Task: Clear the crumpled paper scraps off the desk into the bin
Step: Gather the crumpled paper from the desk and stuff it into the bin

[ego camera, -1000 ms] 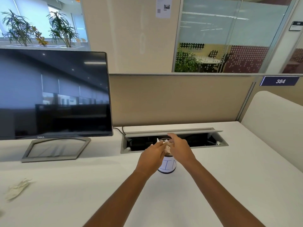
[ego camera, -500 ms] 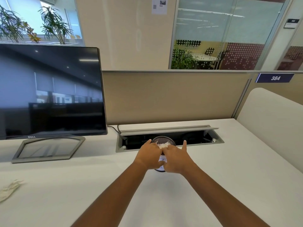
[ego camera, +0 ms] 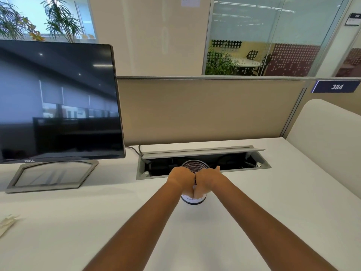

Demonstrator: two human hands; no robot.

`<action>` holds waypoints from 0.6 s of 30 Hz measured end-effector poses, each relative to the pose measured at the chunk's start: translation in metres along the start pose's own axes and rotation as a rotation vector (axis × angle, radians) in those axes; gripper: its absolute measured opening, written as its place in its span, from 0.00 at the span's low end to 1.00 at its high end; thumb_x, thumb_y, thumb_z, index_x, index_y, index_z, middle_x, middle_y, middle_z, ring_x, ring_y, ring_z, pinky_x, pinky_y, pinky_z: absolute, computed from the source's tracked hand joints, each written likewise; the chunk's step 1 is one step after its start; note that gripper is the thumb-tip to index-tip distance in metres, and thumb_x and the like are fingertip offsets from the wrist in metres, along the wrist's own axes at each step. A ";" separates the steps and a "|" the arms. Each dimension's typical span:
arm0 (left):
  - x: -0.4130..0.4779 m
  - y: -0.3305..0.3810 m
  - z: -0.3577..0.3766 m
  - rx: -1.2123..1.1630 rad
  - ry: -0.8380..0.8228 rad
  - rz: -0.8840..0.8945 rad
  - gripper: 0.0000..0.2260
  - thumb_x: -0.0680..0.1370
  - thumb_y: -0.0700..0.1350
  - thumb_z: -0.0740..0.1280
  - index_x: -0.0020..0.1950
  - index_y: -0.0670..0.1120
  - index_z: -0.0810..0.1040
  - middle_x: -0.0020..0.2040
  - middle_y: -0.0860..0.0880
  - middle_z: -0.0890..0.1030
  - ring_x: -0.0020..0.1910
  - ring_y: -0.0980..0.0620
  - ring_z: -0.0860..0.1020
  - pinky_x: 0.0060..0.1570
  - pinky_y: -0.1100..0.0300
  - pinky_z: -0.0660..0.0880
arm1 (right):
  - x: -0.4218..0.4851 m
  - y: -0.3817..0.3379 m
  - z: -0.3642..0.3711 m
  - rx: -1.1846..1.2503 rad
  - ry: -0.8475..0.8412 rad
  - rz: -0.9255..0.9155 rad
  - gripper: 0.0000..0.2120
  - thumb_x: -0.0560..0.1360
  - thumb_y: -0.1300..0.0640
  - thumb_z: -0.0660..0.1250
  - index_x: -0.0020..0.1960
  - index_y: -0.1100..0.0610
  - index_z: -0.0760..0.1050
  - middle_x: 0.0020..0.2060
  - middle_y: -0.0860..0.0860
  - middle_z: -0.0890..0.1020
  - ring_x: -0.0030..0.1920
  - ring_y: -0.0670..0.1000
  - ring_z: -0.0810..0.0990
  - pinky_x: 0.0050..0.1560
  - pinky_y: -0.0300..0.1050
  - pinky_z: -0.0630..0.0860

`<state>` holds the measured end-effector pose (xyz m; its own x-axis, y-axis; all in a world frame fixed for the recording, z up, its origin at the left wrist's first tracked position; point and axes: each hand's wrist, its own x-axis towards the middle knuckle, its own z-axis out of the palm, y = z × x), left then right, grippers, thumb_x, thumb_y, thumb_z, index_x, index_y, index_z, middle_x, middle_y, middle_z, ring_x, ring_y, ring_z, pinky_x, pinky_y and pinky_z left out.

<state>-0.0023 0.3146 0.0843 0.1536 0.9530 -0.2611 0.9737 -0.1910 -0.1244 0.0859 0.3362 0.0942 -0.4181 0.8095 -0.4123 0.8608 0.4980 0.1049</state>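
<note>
My white worktop [ego camera: 273,222] carries a dark monitor [ego camera: 58,100] at the far left and an open cable trough [ego camera: 234,153] along the back. Both my hands meet knuckle to knuckle at the small mesh bin [ego camera: 194,166], which stands just in front of the trough. My left hand [ego camera: 180,176] and right hand [ego camera: 207,177] are curled against its near wall, right thumb raised. I cannot tell whether they grip the bin or hold anything. One crumpled paper scrap [ego camera: 6,223] lies at the worktop's left edge, well apart from the bin.
</note>
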 end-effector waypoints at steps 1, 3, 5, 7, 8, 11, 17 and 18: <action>0.000 0.000 -0.001 0.007 -0.008 -0.003 0.16 0.76 0.53 0.64 0.56 0.43 0.78 0.49 0.44 0.80 0.55 0.45 0.79 0.54 0.55 0.74 | 0.001 0.000 -0.001 -0.007 -0.011 0.003 0.18 0.74 0.49 0.64 0.61 0.56 0.73 0.58 0.53 0.79 0.64 0.56 0.72 0.72 0.68 0.47; 0.000 0.001 -0.001 0.014 -0.014 -0.007 0.16 0.76 0.53 0.64 0.56 0.43 0.78 0.44 0.45 0.77 0.55 0.45 0.79 0.54 0.55 0.74 | 0.001 -0.001 -0.001 -0.010 -0.018 0.002 0.18 0.73 0.50 0.65 0.60 0.55 0.74 0.57 0.52 0.80 0.63 0.56 0.73 0.73 0.66 0.50; 0.000 0.002 0.000 0.016 0.001 -0.011 0.16 0.76 0.53 0.65 0.57 0.43 0.78 0.46 0.44 0.79 0.55 0.45 0.79 0.54 0.55 0.74 | -0.001 0.000 -0.001 0.008 0.000 -0.012 0.18 0.73 0.49 0.65 0.60 0.55 0.74 0.57 0.52 0.80 0.63 0.55 0.74 0.74 0.65 0.52; -0.002 0.002 0.001 0.014 0.033 -0.009 0.16 0.75 0.53 0.65 0.57 0.43 0.78 0.50 0.44 0.81 0.55 0.46 0.79 0.54 0.56 0.74 | -0.004 0.003 -0.001 0.046 0.024 -0.024 0.19 0.73 0.49 0.66 0.60 0.56 0.74 0.57 0.53 0.80 0.63 0.56 0.74 0.74 0.64 0.52; -0.003 0.002 0.000 0.010 0.046 -0.005 0.17 0.75 0.53 0.66 0.58 0.43 0.78 0.53 0.44 0.82 0.55 0.45 0.79 0.54 0.56 0.74 | -0.007 0.004 -0.003 0.064 0.026 -0.024 0.19 0.73 0.50 0.66 0.60 0.57 0.74 0.58 0.53 0.80 0.63 0.56 0.73 0.74 0.64 0.51; -0.005 0.001 -0.006 0.023 0.044 -0.001 0.18 0.75 0.52 0.67 0.61 0.44 0.76 0.57 0.44 0.80 0.57 0.45 0.77 0.56 0.56 0.72 | -0.015 0.006 -0.011 0.137 0.009 -0.011 0.15 0.74 0.57 0.65 0.59 0.60 0.73 0.56 0.56 0.79 0.62 0.57 0.73 0.73 0.66 0.50; -0.018 -0.001 -0.022 -0.027 0.106 0.019 0.18 0.76 0.47 0.66 0.65 0.44 0.73 0.65 0.45 0.75 0.65 0.45 0.69 0.60 0.53 0.70 | -0.042 0.012 -0.030 0.264 0.122 -0.050 0.14 0.74 0.62 0.61 0.59 0.59 0.73 0.58 0.57 0.77 0.62 0.58 0.73 0.69 0.66 0.59; -0.023 -0.001 -0.024 -0.052 0.139 0.025 0.19 0.76 0.46 0.66 0.66 0.44 0.72 0.66 0.46 0.73 0.66 0.45 0.68 0.61 0.52 0.69 | -0.048 0.012 -0.031 0.297 0.160 -0.057 0.15 0.74 0.62 0.61 0.61 0.57 0.73 0.59 0.56 0.77 0.62 0.58 0.72 0.69 0.65 0.60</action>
<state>-0.0032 0.2987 0.1132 0.1960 0.9722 -0.1281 0.9762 -0.2059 -0.0686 0.1073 0.3127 0.1438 -0.4881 0.8332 -0.2599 0.8717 0.4506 -0.1926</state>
